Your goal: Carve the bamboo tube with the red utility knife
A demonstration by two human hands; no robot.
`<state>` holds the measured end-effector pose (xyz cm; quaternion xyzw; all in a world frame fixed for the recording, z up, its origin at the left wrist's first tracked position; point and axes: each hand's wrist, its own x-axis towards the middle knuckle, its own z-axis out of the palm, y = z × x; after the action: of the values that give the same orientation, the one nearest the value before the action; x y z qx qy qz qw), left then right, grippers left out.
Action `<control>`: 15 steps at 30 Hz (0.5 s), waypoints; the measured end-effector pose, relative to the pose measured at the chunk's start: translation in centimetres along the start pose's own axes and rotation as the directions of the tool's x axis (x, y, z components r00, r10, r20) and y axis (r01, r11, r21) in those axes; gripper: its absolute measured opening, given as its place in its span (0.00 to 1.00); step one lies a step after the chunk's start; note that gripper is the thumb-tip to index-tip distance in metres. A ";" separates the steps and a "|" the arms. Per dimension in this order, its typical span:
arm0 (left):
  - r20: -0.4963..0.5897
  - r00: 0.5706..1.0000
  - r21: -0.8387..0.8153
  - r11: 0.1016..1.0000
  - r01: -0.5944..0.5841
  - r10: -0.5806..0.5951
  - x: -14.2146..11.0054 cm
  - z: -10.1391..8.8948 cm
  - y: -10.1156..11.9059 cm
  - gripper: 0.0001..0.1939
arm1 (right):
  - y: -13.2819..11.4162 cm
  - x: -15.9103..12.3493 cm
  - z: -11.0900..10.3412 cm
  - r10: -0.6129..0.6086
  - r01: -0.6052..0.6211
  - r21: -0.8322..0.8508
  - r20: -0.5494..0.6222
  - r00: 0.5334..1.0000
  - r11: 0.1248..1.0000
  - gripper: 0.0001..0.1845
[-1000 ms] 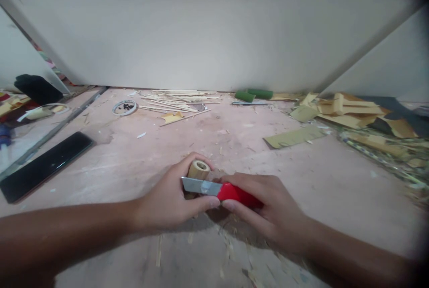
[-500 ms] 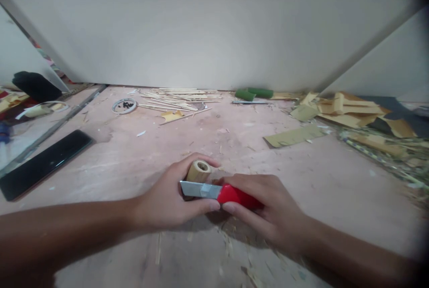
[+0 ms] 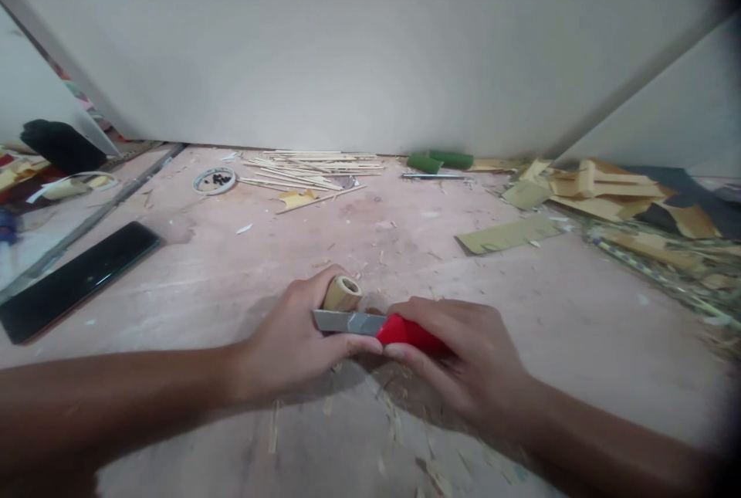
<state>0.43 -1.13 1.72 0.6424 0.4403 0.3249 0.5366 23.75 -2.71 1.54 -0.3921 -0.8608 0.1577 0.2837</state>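
Note:
A short, hollow piece of bamboo (image 3: pixel 342 294) stands tilted in my left hand (image 3: pixel 295 332), its pale open end facing up. My left fingers curl behind it and the thumb lies along the near side of the blade. My right hand (image 3: pixel 468 351) is closed around the red handle of a utility knife (image 3: pixel 411 333). The knife's grey blade points left and lies across the near side of the bamboo. Both thumb tips almost meet where blade and handle join. The lower part of the bamboo is hidden behind the blade and my left hand.
A black phone (image 3: pixel 81 278) lies at left. Toward the white board are a ring with dark bits (image 3: pixel 214 181), thin sticks (image 3: pixel 312 166) and green bamboo pieces (image 3: pixel 440 161). Sandpaper (image 3: pixel 509 235) and brown paper scraps (image 3: pixel 602 188) lie right; shavings (image 3: pixel 394 421) are scattered in front.
The bamboo has shifted and tilted slightly within my left hand, and the left fingertips reaching past its far side have drawn back. The knife stays against its near side, its angle slightly changed.

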 end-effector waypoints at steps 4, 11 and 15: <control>-0.117 0.993 0.045 0.999 -0.001 0.006 0.0 0.5 0.2 0.20 | -0.2 -0.1 0.3 0.070 -0.071 -0.016 -0.032 0.997 0.997 0.07; -0.193 0.981 -0.036 0.999 0.005 -0.012 0.5 0.6 0.0 0.21 | 0.3 0.6 0.4 0.362 -0.340 0.160 -0.144 0.921 0.927 0.13; -0.065 0.998 -0.164 0.986 -0.004 -0.007 0.5 0.0 -0.1 0.17 | 0.5 0.7 0.1 0.337 -0.312 0.213 -0.090 0.937 0.926 0.11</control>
<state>0.62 -0.64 1.58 0.5845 0.4300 0.3805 0.5733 23.64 -1.83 1.44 -0.5087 -0.7445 0.2615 0.3443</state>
